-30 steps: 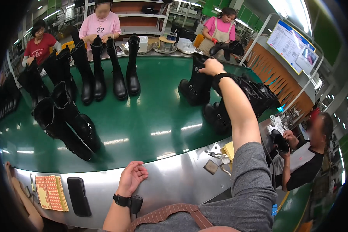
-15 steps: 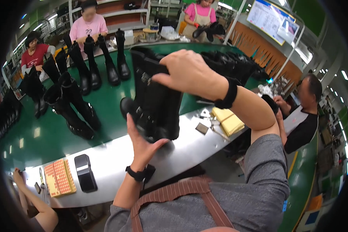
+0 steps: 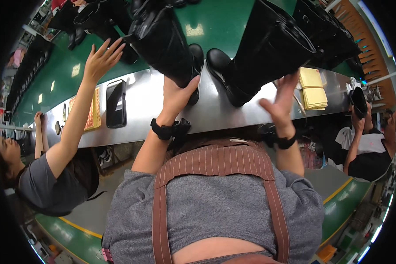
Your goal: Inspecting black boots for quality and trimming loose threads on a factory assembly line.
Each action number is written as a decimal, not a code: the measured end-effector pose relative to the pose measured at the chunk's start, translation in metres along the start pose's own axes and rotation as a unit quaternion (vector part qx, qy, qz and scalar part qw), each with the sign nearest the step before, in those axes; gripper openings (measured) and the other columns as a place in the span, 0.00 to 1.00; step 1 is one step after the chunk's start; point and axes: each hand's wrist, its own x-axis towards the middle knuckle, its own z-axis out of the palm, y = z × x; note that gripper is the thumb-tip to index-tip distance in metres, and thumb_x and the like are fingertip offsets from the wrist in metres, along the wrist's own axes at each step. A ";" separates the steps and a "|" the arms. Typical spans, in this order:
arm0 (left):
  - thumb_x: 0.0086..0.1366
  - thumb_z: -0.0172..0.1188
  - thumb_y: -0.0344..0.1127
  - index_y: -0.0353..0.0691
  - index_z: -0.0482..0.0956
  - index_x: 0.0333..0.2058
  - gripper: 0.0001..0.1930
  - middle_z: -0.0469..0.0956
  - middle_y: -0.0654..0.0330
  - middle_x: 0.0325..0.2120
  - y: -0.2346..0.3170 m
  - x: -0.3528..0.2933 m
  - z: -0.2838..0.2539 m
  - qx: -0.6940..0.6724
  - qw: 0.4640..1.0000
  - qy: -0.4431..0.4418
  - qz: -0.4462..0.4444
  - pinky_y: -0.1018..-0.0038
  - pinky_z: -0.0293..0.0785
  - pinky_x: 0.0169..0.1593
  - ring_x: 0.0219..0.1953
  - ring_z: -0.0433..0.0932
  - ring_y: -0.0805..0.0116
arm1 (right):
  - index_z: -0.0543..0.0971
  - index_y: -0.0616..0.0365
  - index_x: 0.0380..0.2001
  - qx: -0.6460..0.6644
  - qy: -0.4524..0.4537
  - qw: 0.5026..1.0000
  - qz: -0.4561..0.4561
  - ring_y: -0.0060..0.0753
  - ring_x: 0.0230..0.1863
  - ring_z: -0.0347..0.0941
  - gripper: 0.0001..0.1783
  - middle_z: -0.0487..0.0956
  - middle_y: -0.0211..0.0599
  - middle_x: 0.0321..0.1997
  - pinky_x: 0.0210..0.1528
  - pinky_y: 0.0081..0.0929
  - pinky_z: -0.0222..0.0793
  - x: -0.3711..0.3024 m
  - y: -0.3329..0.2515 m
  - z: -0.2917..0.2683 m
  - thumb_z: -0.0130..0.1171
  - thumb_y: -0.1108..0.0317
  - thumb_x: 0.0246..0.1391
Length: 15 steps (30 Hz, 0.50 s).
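Two tall black leather boots stand at the desk's (image 3: 215, 112) steel edge: left boot (image 3: 165, 42) at 11 o'clock, right boot (image 3: 268, 48) at 1 o'clock. Left hand (image 3: 177, 94) cups the left boot's heel. Right hand (image 3: 280, 100), fingers spread, touches the right boot. Yellow paper pads (image 3: 313, 90) lie at 2 o'clock.

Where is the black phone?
In the head view, the black phone lies on the steel ledge, left of the left hand, beside an orange patterned pad.
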 end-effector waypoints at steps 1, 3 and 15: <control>0.52 0.68 0.31 0.31 0.66 0.53 0.31 0.74 0.52 0.48 0.000 -0.004 0.002 0.005 1.000 0.006 -0.004 0.70 0.65 0.56 0.51 0.72 0.62 | 0.38 0.59 0.69 -0.094 -0.015 0.994 0.046 0.43 0.67 0.56 0.67 0.57 0.47 0.66 0.65 0.41 0.54 -0.023 0.022 0.007 0.77 0.62 0.36; 0.51 0.69 0.32 0.32 0.60 0.58 0.37 0.71 0.52 0.51 0.000 -0.014 0.006 0.002 1.000 0.029 -0.008 0.69 0.64 0.58 0.54 0.70 0.61 | 0.38 0.59 0.69 0.004 -0.010 0.989 0.150 0.43 0.67 0.56 0.65 0.57 0.48 0.66 0.64 0.41 0.56 -0.025 0.030 0.024 0.76 0.63 0.38; 0.56 0.67 0.32 0.33 0.75 0.46 0.20 0.80 0.57 0.41 0.008 -0.021 -0.002 -0.030 0.994 -0.006 -0.102 0.71 0.73 0.50 0.43 0.79 0.66 | 0.74 0.63 0.52 0.154 -0.068 0.935 0.311 0.27 0.48 0.73 0.27 0.78 0.34 0.48 0.54 0.25 0.67 -0.017 0.040 0.022 0.69 0.72 0.46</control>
